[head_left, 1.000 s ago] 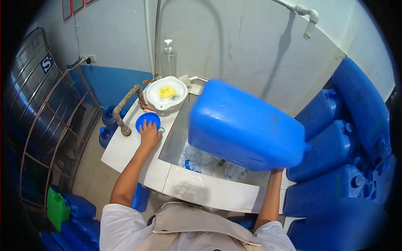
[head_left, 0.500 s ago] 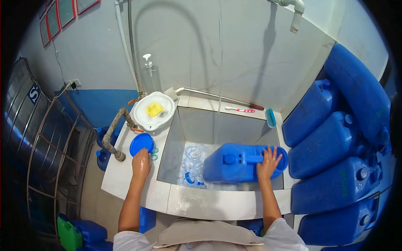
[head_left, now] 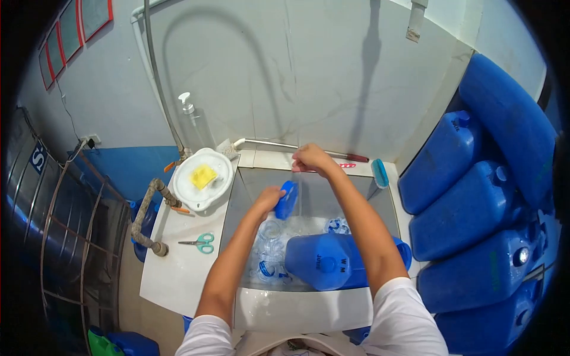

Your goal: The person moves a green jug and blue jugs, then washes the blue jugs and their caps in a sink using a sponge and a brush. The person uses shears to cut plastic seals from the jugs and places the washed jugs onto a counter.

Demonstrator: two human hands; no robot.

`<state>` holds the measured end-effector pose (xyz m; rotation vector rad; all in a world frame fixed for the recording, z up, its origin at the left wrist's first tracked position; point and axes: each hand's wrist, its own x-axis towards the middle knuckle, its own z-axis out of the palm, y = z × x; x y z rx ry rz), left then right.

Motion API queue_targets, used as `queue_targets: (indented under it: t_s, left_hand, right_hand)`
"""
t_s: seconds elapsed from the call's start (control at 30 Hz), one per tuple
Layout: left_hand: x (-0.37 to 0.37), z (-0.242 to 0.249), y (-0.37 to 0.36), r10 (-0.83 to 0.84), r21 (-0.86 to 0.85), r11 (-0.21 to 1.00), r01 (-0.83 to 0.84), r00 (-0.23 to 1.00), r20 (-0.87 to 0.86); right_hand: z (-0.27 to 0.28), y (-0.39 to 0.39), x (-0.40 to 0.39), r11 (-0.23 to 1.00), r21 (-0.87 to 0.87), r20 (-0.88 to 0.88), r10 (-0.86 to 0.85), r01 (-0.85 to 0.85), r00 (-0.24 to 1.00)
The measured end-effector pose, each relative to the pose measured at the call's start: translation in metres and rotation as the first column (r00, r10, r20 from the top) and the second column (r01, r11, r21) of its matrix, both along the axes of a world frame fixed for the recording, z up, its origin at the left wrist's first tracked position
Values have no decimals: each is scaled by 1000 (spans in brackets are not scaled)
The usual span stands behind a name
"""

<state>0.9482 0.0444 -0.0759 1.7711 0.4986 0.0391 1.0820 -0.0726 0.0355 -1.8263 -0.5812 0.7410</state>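
Note:
My left hand (head_left: 270, 199) is closed on the edge of a round blue lid (head_left: 287, 200), tilted on its side above the sink (head_left: 230, 207). My right hand (head_left: 313, 159) reaches over the back of the sink with its fingers curled together. What its fingers hold, if anything, I cannot make out. Beside it a red-and-white toothbrush handle (head_left: 347, 165) lies on the ledge, the rest covered by the hand. A blue jerrycan (head_left: 320, 263) with dark lettering lies in the sink, partly behind my right forearm. Clear plastic pieces (head_left: 270, 243) with blue bands sit in water beside it.
Scissors (head_left: 199, 242) with teal handles lie on the left counter (head_left: 172, 273). Behind them stand a white basin (head_left: 205, 191) with a yellow sponge (head_left: 203, 176) and a pump bottle (head_left: 193, 118). A teal brush (head_left: 380, 173) rests at the back right. Blue jerrycans (head_left: 457, 202) crowd the right side.
My left hand has lifted the blue lid off the counter and carried it right over the sink, uncovering the scissors. My right hand has left the jerrycan and moved to the back ledge.

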Motion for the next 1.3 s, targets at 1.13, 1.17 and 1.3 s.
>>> queue_targets:
  t_s: [1.13,1.17,1.3]
  left_hand:
    - [5,-6,-9,-599,944,293,-150,741,304]
    - [1,-5,-11,-614,929,315,-193,705,354]
    - [-1,-9,-16,-624,919,314,-238,677,389]
  right_hand:
    - [13,25,18,998,-23,-8,-57,56,998]
    - [15,24,17,998,-45,26,-47,48,999]
    - [10,27,20,994,40,-1,-99,99,995]
